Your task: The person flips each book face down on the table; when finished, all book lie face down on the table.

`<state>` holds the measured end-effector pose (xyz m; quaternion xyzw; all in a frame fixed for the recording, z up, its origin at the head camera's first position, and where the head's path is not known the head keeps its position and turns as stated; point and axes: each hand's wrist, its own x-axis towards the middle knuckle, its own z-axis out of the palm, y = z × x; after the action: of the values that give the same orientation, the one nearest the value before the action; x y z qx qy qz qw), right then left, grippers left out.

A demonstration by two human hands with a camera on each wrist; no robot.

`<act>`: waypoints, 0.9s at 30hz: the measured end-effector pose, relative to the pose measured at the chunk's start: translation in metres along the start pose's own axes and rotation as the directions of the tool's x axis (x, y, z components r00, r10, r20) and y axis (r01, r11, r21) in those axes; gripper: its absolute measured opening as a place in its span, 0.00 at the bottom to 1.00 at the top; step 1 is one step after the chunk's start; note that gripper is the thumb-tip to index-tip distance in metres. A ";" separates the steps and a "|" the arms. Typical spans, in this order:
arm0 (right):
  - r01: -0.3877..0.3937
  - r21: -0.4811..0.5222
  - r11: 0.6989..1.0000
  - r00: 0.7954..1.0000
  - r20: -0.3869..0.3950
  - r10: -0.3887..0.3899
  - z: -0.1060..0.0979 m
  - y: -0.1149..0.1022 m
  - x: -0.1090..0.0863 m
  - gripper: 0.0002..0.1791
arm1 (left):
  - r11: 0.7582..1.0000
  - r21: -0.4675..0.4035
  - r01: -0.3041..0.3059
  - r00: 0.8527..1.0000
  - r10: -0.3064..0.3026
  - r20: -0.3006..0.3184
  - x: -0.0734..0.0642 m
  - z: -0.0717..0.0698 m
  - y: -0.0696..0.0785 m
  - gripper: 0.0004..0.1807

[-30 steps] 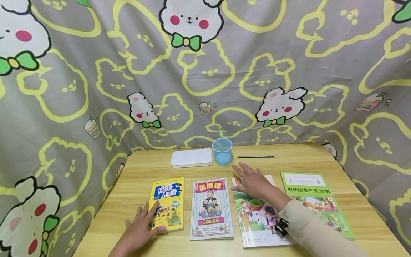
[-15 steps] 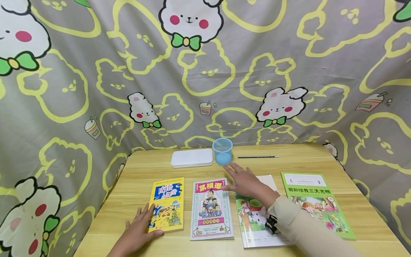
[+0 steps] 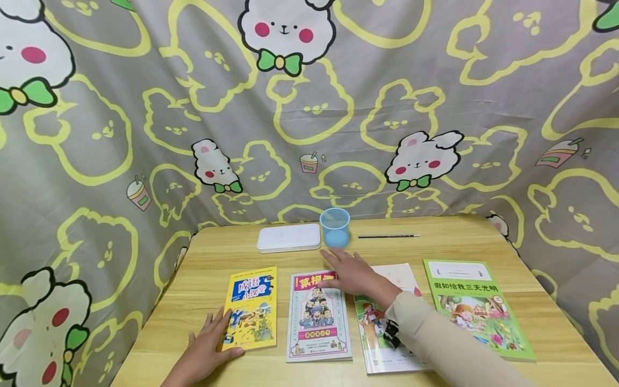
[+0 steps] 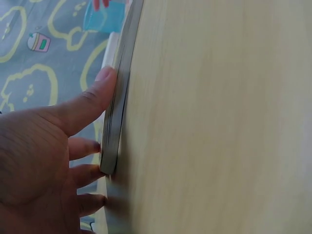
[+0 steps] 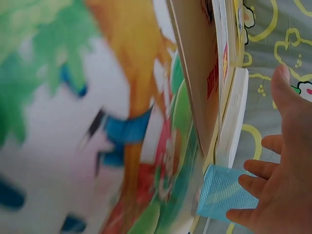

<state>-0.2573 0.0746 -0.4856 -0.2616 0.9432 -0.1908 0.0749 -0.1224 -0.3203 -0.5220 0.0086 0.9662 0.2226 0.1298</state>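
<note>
My left hand (image 3: 207, 339) touches the lower left corner of a yellow book (image 3: 257, 303). Its fingers are spread along the side edge, and the thumb lies by the near edge; in the left wrist view the thumb (image 4: 92, 100) meets the page edges. With fingers spread, my right hand (image 3: 355, 275) holds nothing. It hovers over the upper right corner of a pink-bordered book (image 3: 316, 336), partly covering the title. Under the right forearm lies a book with a cartoon cover (image 3: 374, 352), partly hidden by the sleeve. A green book (image 3: 476, 285) lies at the far right.
Behind the books, a white flat case (image 3: 289, 237), a translucent blue cup (image 3: 335, 228) and a dark pencil-like stick (image 3: 388, 236) stand or lie near the back of the wooden table (image 3: 222, 247). A patterned curtain (image 3: 338, 97) hangs behind and at both sides.
My right hand has moved left, from above the cartoon-cover book to the pink-bordered book's upper right corner. The left hand has shifted slightly, its thumb coming off the yellow cover. The books have stayed put.
</note>
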 end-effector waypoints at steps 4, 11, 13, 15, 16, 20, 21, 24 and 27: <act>0.013 0.008 1.000 1.000 0.014 -0.013 0.003 -0.006 0.006 0.51 | 1.000 0.002 0.005 1.000 -0.005 -0.008 0.001 0.001 0.000 0.63; 0.047 0.019 0.999 0.998 0.028 -0.048 0.007 -0.017 0.018 0.50 | 1.000 0.025 0.007 1.000 -0.007 -0.017 0.001 0.001 0.002 0.63; 0.051 0.017 0.999 0.998 0.039 -0.052 0.009 -0.021 0.021 0.51 | 1.000 0.027 0.010 1.000 -0.010 -0.016 0.001 0.001 0.003 0.63; 0.052 0.013 0.999 0.998 0.044 -0.052 0.011 -0.024 0.025 0.52 | 1.000 0.022 0.017 1.000 -0.016 -0.012 0.001 0.000 0.004 0.63; 0.051 0.010 0.999 0.998 0.047 -0.051 0.012 -0.025 0.027 0.52 | 1.000 0.021 0.019 1.000 -0.019 -0.011 0.001 0.000 0.005 0.63; 0.055 0.009 0.998 0.997 0.051 -0.055 0.015 -0.030 0.033 0.52 | 0.999 0.018 0.027 1.000 -0.027 -0.006 0.001 0.000 0.006 0.64; 0.058 0.011 0.998 0.997 0.052 -0.059 0.015 -0.032 0.035 0.52 | 0.999 0.019 0.027 1.000 -0.027 -0.006 0.001 0.000 0.006 0.64; 0.067 0.030 0.997 0.996 0.058 -0.068 0.017 -0.036 0.039 0.51 | 0.999 0.021 0.028 1.000 -0.028 -0.005 0.001 -0.001 0.006 0.64; 0.070 0.054 0.996 0.995 0.065 -0.073 0.018 -0.040 0.043 0.51 | 0.999 0.024 0.027 1.000 -0.027 -0.007 0.001 -0.001 0.007 0.64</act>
<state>-0.2713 0.0149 -0.4877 -0.2994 0.9250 -0.2086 0.1062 -0.1237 -0.3143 -0.5185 -0.0037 0.9693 0.2092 0.1294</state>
